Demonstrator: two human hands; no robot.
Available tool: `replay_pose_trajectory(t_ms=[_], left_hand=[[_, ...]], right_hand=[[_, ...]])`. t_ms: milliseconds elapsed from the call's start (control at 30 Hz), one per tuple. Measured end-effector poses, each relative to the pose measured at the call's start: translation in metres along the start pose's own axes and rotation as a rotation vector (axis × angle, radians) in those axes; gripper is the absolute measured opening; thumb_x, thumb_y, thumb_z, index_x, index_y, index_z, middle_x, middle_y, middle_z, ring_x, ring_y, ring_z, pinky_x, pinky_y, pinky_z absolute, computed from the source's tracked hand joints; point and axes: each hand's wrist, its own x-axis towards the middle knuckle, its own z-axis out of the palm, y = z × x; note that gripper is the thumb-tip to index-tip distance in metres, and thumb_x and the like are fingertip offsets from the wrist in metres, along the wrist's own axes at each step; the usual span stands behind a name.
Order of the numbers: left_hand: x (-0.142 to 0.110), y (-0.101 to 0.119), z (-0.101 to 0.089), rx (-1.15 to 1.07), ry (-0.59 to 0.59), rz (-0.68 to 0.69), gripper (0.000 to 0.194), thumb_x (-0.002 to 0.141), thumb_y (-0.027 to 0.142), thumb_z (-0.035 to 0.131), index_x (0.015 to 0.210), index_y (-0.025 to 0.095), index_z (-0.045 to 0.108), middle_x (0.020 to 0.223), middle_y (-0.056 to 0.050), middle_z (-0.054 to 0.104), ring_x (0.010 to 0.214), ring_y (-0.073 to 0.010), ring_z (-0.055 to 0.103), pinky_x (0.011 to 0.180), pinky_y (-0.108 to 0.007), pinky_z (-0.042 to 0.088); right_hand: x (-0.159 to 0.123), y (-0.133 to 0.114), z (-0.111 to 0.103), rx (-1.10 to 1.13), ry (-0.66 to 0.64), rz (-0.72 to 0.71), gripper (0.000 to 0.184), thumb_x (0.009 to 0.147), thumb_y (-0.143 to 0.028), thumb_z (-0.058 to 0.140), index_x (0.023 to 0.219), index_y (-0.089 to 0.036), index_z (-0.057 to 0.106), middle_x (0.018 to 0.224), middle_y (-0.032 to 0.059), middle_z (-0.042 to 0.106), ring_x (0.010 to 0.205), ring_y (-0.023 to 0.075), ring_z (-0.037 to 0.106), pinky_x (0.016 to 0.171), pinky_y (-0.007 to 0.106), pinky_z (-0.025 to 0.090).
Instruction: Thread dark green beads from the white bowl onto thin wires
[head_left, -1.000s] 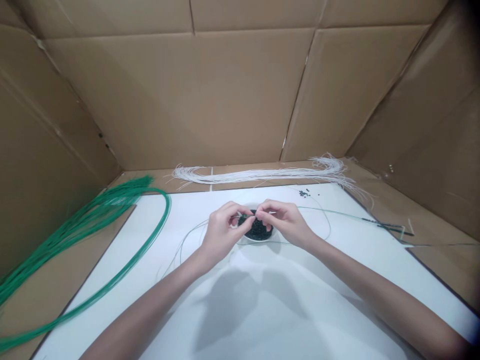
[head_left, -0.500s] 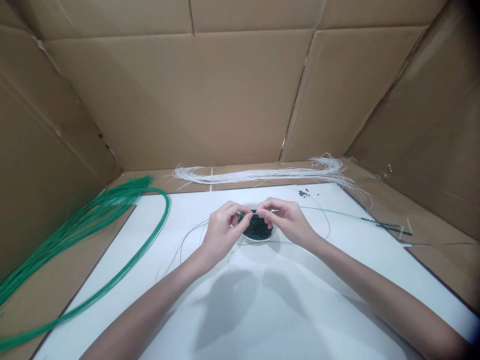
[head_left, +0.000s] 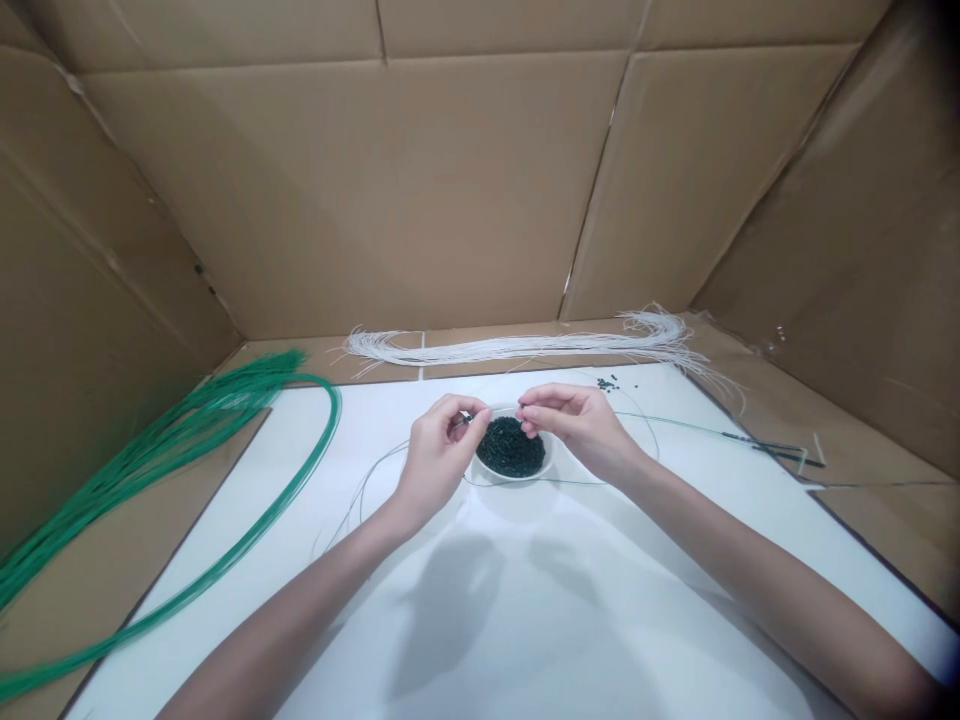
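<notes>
A white bowl (head_left: 514, 479) holds a heap of dark green beads (head_left: 511, 447) between my hands. At the bowl's left side, my left hand (head_left: 441, 450) pinches a thin green strand (head_left: 386, 455), with dark beads at its fingers. My right hand (head_left: 576, 425) is raised over the bowl's right rim, thumb and fingertips closed on a tiny dark piece that looks like a bead. Whether the strand runs across to the right fingertips is hard to make out. Thin loops of strand lie around the bowl.
Green strands (head_left: 247, 535) lie bundled at the left, and white strands (head_left: 517, 349) stretch along the back. Loose dark beads (head_left: 606, 384) are scattered behind my right hand. Beaded strand ends (head_left: 780, 452) rest at the right edge of the white board (head_left: 525, 620). Cardboard walls (head_left: 360, 200) surround it.
My hands have drawn apart from their fingertip-to-fingertip position above the bowl, the left moving left and the right slightly up. More of the beads in the bowl shows.
</notes>
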Motion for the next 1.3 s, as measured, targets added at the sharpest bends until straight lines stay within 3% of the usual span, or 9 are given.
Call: replay_pose_trajectory(t_ms=[167,567,1300], left_hand=[[-0.002,0.0029,-0.0005,0.031,-0.011,0.041,0.018,0.081,0.033,0.048,0.08,0.017,0.057,0.076,-0.002,0.055,0.061,-0.0097,0.043,0.055,-0.021,0.035],[-0.003,0.0065,-0.0002,0.054,-0.02,0.073,0.016,0.082,0.03,0.047,0.08,0.017,0.056,0.076,-0.002,0.055,0.061,-0.0096,0.043,0.056,-0.022,0.036],[-0.0044,0.004,0.0001,0.095,-0.019,0.128,0.014,0.083,0.027,0.048,0.079,0.017,0.056,0.076,-0.001,0.055,0.06,-0.0092,0.042,0.057,-0.022,0.035]], right_hand=[[-0.0015,0.0002,0.0016,0.032,-0.048,0.031,0.019,0.064,-0.029,0.07,0.077,-0.016,0.066,0.071,0.0036,0.065,0.062,0.0116,0.059,0.048,0.021,0.048],[-0.0016,0.0029,0.0007,0.07,-0.054,0.031,0.012,0.064,-0.021,0.071,0.075,-0.016,0.068,0.069,0.0037,0.069,0.062,0.0113,0.062,0.049,0.018,0.049],[-0.0005,0.004,-0.0003,0.029,-0.031,0.003,0.013,0.062,-0.021,0.072,0.074,-0.017,0.069,0.07,0.0042,0.069,0.063,0.0121,0.063,0.049,0.018,0.049]])
